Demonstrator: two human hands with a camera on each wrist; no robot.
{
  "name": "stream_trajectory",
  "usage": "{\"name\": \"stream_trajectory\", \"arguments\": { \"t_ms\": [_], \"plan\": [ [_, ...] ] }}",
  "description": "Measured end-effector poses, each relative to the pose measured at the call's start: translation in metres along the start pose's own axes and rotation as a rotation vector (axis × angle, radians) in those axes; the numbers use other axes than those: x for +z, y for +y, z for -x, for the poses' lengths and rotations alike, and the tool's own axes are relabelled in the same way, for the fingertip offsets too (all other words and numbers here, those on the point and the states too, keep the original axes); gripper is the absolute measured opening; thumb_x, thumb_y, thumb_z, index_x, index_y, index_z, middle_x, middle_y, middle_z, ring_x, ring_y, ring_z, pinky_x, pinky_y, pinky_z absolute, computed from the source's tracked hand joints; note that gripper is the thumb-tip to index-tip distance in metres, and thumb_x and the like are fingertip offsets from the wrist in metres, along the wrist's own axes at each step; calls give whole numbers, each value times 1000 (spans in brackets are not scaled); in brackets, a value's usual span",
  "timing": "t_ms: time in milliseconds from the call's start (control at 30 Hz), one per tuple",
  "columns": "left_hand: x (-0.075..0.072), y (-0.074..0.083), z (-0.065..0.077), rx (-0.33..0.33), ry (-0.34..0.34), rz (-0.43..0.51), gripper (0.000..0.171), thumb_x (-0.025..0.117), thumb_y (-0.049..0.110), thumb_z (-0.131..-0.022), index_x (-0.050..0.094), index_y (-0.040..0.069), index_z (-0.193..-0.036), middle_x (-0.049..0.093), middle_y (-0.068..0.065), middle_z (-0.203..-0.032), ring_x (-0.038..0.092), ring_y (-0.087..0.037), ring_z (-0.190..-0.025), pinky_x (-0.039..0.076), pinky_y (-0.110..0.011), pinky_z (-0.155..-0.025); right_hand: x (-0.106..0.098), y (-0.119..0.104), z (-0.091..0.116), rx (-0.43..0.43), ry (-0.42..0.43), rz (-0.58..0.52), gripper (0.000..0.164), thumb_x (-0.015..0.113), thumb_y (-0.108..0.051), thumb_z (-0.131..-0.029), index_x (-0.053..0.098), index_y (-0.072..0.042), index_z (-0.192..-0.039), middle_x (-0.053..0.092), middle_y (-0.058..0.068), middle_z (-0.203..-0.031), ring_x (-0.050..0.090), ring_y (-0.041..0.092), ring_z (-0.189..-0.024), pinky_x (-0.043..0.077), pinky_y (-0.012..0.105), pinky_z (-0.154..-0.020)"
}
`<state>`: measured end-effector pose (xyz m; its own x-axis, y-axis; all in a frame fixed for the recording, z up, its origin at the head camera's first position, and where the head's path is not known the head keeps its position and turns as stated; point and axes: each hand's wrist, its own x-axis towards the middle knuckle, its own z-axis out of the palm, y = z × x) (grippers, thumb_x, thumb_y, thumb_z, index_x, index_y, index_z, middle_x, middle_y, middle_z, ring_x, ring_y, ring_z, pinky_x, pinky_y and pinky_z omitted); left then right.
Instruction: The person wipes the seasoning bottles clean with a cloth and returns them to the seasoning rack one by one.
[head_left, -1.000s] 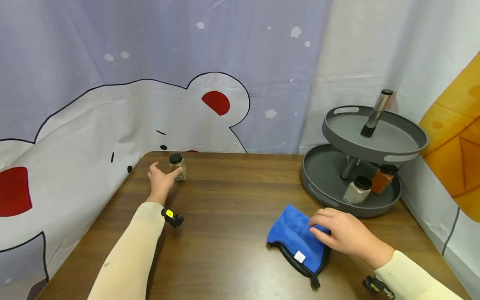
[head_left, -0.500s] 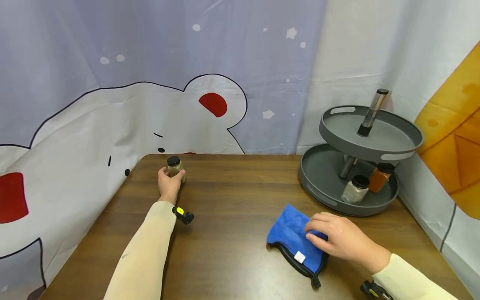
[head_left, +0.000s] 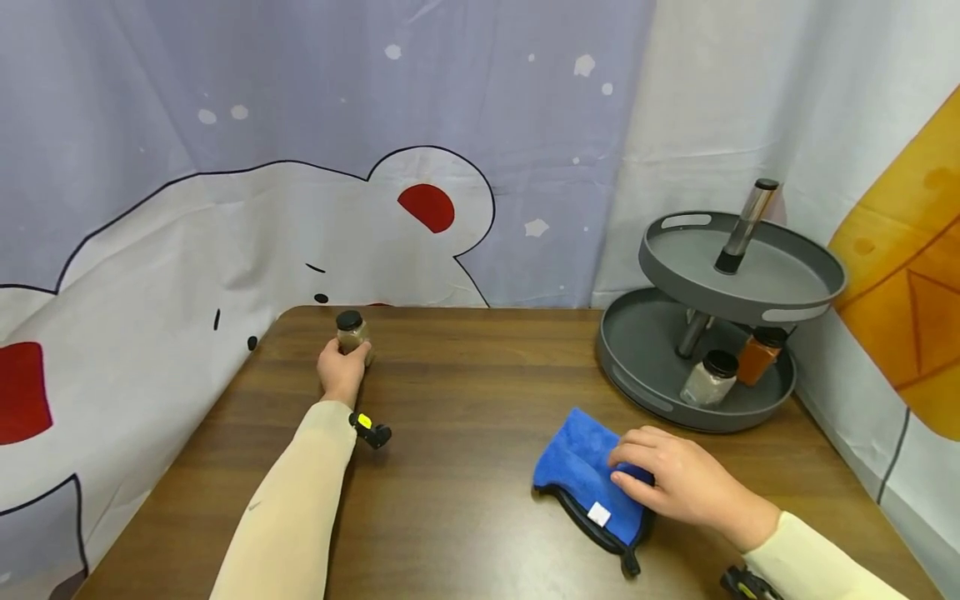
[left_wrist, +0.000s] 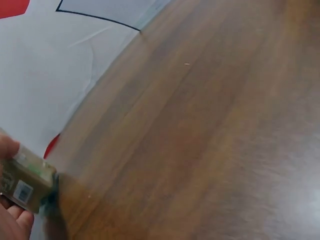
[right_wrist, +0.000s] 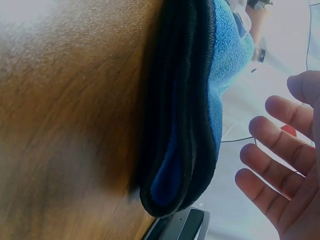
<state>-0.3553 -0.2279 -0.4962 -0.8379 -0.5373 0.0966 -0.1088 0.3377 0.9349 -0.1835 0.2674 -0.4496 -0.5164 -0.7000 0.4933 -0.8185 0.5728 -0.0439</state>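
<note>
At the table's back left corner, my left hand (head_left: 342, 372) grips a small glass spice jar (head_left: 351, 333) with a black lid and light brown contents. In the left wrist view the jar (left_wrist: 26, 186) lies between thumb and fingers, a barcode label on its side. My right hand (head_left: 678, 477) hovers over the right part of a folded blue cloth (head_left: 588, 467) with black edging and a white tag. The right wrist view shows its fingers (right_wrist: 275, 155) loosely spread, apart from the cloth (right_wrist: 232, 55) and holding nothing.
A grey two-tier round tray (head_left: 645, 390) stands at the table's back right. On its lower tier are a jar of pale contents (head_left: 708, 382) and a jar of orange contents (head_left: 759, 357), both black-lidded. A patterned curtain (head_left: 300, 125) hangs behind the wooden table (head_left: 450, 400).
My left hand has moved right onto the jar, and its fingers and thumb have closed around it. The right hand has stayed nearly still above the cloth.
</note>
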Motion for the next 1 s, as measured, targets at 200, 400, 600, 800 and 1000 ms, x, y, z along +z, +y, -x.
{"name": "stream_trajectory", "arguments": {
  "t_ms": [200,400,600,800,1000],
  "plan": [
    [3,6,8,62,-43,34,51,68,29,-95,58,0,-136,60,-21,-135,54,-36,-127,42,-47,-108,2,-2,-2,37,-19,2,16,82,-24,-83,71,-25,-96,61,-17,-97,58,1,-89,53,28,-74],
    [10,21,19,99,-114,114,47,71,30,-94,62,-1,-129,63,-21,-126,59,-32,-116,49,-46,-99,4,-4,-4,73,-56,1,16,81,-25,-85,71,-24,-98,60,-16,-99,59,2,-90,55,31,-75],
    [15,39,39,152,-237,166,44,73,27,-93,63,0,-126,67,-20,-123,64,-29,-111,52,-44,-94,6,-4,-6,102,-80,19,18,81,-28,-85,72,-24,-100,61,-15,-101,60,4,-93,56,34,-78],
    [21,63,66,222,-379,146,42,74,23,-91,64,1,-125,68,-19,-120,66,-30,-110,54,-40,-87,9,-6,-9,146,-117,41,21,80,-33,-86,72,-24,-103,62,-10,-107,63,10,-99,56,38,-83],
    [25,76,93,324,-526,125,41,79,18,-87,68,4,-123,71,-15,-114,69,-28,-105,57,-35,-83,11,-10,-15,180,-150,30,25,79,-35,-87,72,-22,-107,62,-7,-113,63,13,-104,56,41,-87]
  ]
}}
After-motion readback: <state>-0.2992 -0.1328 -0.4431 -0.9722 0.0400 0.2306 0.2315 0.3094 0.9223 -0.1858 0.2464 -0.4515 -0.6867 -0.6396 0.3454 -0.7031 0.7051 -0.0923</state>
